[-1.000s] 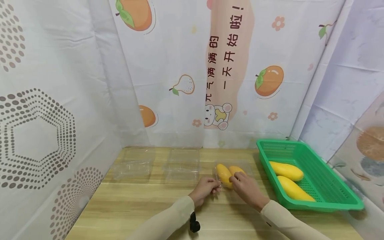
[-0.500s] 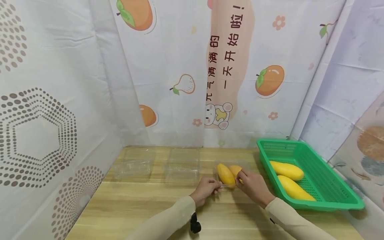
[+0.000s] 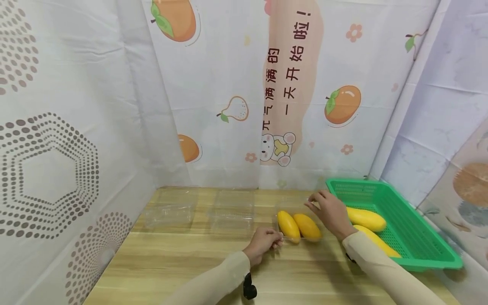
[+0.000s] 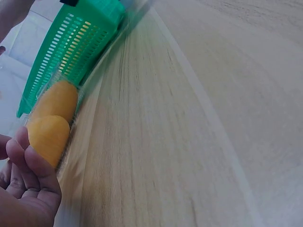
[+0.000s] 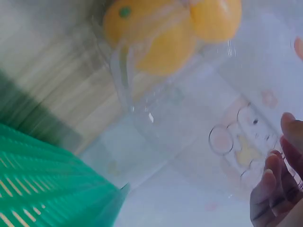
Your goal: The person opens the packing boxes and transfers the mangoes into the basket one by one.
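Two yellow mangoes, a left one (image 3: 288, 226) and a right one (image 3: 308, 227), lie side by side in a clear plastic clamshell box (image 5: 124, 78). My left hand (image 3: 263, 243) pinches the box's near left edge, thumb against curled fingers. In the left wrist view, that hand (image 4: 31, 184) is close beside the mangoes. My right hand (image 3: 331, 214) is raised over the box's far right side and pinches the edge of its clear lid (image 3: 291, 202). The right wrist view shows this hand (image 5: 279, 184) at the right, with transparent plastic near its fingertips.
A green plastic basket (image 3: 423, 237) at the right holds two more mangoes (image 3: 367, 219). Two other clear clamshell boxes, a middle one (image 3: 231, 212) and a left one (image 3: 169, 214), stand open on the wooden table (image 3: 183, 258). Printed curtains (image 3: 213, 63) enclose the table.
My right hand has left the right mango and moved up and away to the lid. That mango now shows fully, nearer the front edge. My left hand stays at the box edge.
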Demonstrator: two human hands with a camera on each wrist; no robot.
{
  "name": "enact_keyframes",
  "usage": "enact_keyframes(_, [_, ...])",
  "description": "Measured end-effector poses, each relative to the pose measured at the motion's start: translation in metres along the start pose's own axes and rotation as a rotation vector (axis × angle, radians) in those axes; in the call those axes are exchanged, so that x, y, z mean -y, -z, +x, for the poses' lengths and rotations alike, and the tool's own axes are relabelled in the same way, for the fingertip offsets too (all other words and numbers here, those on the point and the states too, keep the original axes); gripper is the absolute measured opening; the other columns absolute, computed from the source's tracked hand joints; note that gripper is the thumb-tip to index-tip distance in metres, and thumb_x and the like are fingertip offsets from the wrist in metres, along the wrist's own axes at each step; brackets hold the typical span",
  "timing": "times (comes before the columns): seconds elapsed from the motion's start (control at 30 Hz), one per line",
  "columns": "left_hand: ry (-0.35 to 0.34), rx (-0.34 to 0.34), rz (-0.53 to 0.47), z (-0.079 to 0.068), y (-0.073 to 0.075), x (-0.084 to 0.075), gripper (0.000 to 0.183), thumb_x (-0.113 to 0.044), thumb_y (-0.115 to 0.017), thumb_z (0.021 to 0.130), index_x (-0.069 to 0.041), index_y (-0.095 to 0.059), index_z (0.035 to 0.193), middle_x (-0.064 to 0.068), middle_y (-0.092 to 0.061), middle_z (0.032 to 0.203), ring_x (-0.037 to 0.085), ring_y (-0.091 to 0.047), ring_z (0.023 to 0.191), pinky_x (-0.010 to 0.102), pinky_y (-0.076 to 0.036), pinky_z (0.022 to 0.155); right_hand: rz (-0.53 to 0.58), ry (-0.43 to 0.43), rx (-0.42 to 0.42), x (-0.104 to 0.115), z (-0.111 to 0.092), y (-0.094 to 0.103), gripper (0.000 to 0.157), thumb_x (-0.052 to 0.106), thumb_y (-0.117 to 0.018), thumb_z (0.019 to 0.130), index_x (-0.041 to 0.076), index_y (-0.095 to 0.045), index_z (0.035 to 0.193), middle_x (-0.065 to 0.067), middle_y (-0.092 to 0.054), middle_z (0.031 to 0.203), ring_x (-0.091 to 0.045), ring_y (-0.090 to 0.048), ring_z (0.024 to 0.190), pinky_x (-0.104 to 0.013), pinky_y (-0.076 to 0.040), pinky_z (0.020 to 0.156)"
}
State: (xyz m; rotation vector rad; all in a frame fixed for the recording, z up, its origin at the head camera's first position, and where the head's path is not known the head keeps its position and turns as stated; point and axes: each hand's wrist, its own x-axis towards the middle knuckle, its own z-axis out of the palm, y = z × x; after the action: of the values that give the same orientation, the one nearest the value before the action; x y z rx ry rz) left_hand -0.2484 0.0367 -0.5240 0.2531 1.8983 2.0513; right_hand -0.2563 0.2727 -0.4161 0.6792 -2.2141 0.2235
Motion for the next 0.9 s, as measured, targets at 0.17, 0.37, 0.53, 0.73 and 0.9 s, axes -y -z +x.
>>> enact_keyframes(0.17, [0.009, -0.012, -0.002, 0.000, -0.001, 0.001, 0.023, -0.019, -0.067, 0.089, 0.004, -0.070, 0.089, 0.014, -0.069, 0.084, 0.009, -0.059, 0.063, 0.020, -0.047, 0.054, 0.012, -0.166, 0.051, -0.019, 0.007, 0.005, 0.016, 0.024, -0.078, 0.079, 0.014, -0.068, 0.085, 0.000, -0.059, 0.084, -0.014, -0.055, 0.064, -0.031, -0.048, 0.052])
enact_keyframes(0.37, [0.012, -0.036, -0.010, 0.001, -0.002, 0.003, 0.024, -0.021, -0.068, 0.089, 0.003, -0.071, 0.089, 0.012, -0.070, 0.081, 0.009, -0.059, 0.063, 0.020, -0.048, 0.055, 0.071, -0.363, 0.109, -0.037, 0.011, 0.006, 0.015, 0.028, -0.072, 0.086, 0.012, -0.070, 0.086, -0.004, -0.059, 0.084, -0.017, -0.053, 0.066, -0.036, -0.048, 0.057])
enact_keyframes(0.53, [0.012, -0.043, -0.017, 0.002, -0.003, 0.003, 0.023, -0.020, -0.068, 0.089, 0.003, -0.071, 0.089, 0.009, -0.069, 0.077, 0.008, -0.058, 0.061, 0.019, -0.047, 0.054, 0.086, -0.423, 0.120, -0.044, 0.014, 0.006, 0.017, 0.027, -0.071, 0.087, 0.011, -0.071, 0.090, -0.008, -0.061, 0.088, -0.022, -0.055, 0.069, -0.040, -0.048, 0.060])
enact_keyframes(0.73, [0.008, -0.048, -0.024, 0.001, -0.003, 0.004, 0.022, -0.018, -0.068, 0.088, 0.003, -0.071, 0.086, 0.010, -0.069, 0.077, 0.008, -0.058, 0.060, 0.019, -0.047, 0.053, 0.108, -0.448, 0.117, -0.050, 0.017, 0.006, 0.011, 0.021, -0.068, 0.090, 0.012, -0.072, 0.096, -0.013, -0.065, 0.091, -0.026, -0.058, 0.069, -0.042, -0.048, 0.057])
enact_keyframes(0.9, [0.006, -0.046, -0.020, 0.002, -0.003, 0.004, 0.020, -0.018, -0.068, 0.088, 0.001, -0.071, 0.083, 0.010, -0.069, 0.076, 0.008, -0.058, 0.060, 0.020, -0.047, 0.053, 0.145, -0.513, 0.115, -0.054, 0.017, 0.002, 0.020, 0.029, -0.063, 0.093, 0.013, -0.070, 0.101, -0.014, -0.068, 0.094, -0.026, -0.061, 0.069, -0.040, -0.049, 0.055])
